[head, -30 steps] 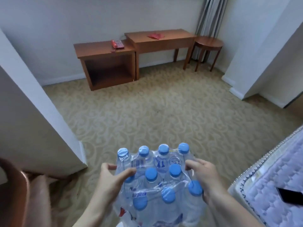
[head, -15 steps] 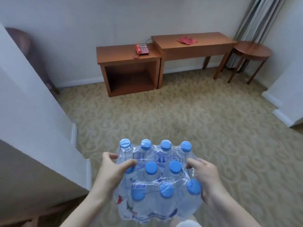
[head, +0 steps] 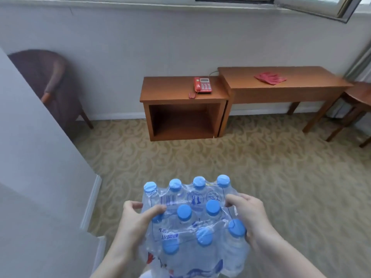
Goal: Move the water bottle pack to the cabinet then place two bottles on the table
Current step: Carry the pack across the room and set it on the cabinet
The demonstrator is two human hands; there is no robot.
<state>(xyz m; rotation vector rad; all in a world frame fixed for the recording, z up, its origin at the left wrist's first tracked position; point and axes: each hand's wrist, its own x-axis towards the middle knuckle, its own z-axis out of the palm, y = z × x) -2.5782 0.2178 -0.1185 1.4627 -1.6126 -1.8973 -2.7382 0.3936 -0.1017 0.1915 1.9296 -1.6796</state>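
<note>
I carry a shrink-wrapped water bottle pack (head: pixel 192 223) with several blue caps, low in the middle of the view. My left hand (head: pixel 134 223) grips its left side, thumb over the wrap. My right hand (head: pixel 251 215) holds its right side, fingers pinching the plastic. Ahead against the far wall stands a low wooden cabinet (head: pixel 170 87) with an open front. A longer wooden table (head: pixel 297 87) adjoins it on the right.
A red telephone (head: pixel 202 85) sits on the cabinet top and a red cloth (head: pixel 270 77) lies on the table. A round side table (head: pixel 359 93) stands far right, an armchair (head: pixel 50 77) far left. A white wall corner (head: pixel 40 157) juts in on my left. Patterned carpet (head: pixel 220 157) lies between.
The view has swung left and moved forward: cabinet and table are nearer and more central, the armchair has come into view, the bed edge has gone. Both hands keep their grip on the pack.
</note>
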